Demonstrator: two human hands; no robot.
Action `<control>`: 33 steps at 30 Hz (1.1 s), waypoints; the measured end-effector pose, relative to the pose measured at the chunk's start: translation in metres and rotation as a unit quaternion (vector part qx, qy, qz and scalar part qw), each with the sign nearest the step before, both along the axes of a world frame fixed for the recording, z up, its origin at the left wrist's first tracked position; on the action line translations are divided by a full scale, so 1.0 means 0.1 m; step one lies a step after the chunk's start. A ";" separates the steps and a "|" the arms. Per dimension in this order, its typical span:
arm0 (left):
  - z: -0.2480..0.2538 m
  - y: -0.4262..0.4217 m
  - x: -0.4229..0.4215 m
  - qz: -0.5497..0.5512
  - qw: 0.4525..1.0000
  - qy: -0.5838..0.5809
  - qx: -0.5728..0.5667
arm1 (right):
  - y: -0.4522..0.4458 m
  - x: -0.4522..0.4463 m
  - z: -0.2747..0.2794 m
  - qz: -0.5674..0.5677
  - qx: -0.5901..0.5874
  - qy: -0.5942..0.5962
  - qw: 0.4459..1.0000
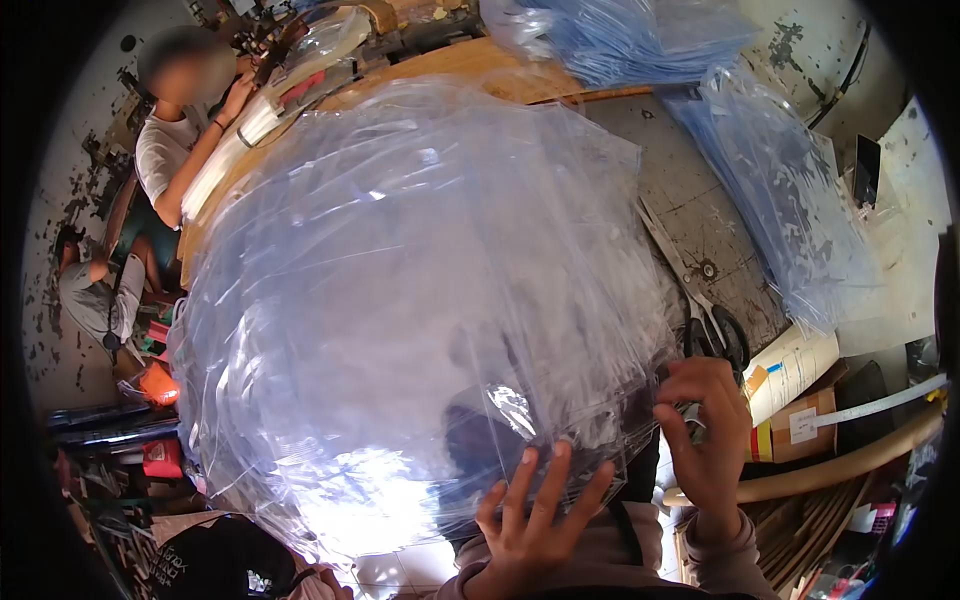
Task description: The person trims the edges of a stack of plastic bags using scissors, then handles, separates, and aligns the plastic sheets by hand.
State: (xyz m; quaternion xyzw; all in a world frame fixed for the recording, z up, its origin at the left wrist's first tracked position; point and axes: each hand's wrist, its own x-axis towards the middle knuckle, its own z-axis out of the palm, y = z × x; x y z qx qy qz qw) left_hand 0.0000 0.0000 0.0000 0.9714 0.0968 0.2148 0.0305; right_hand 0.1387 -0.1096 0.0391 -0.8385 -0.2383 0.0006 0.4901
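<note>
A big pile of clear plastic sheets spreads over the table in front of me. My left hand rests on the near edge of the pile, its fingers spread out flat. At the pile's right near corner, my right hand has its thumb and bent fingers closed at the edge of a plastic sheet. Just beyond that hand lies a pair of scissors with black handles, its blades pointing away from me along the pile.
Bluish plastic sheets are stacked at the right, with another stack at the back. A co-worker sits at the far left. A person in a black cap is at lower left. A cardboard box and tubes stand at lower right.
</note>
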 end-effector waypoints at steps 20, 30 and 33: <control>0.24 0.07 0.27 0.000 0.996 -0.017 -0.086 | -0.21 0.32 -0.12 -0.160 -0.132 -0.135 0.969; 0.70 0.62 -0.09 -0.186 0.968 0.108 -0.129 | -0.25 0.33 -0.03 -0.155 -0.231 -0.044 0.960; 0.79 0.85 -0.27 -0.198 0.974 0.094 -0.055 | -0.35 0.36 0.05 -0.138 -0.231 -0.005 0.963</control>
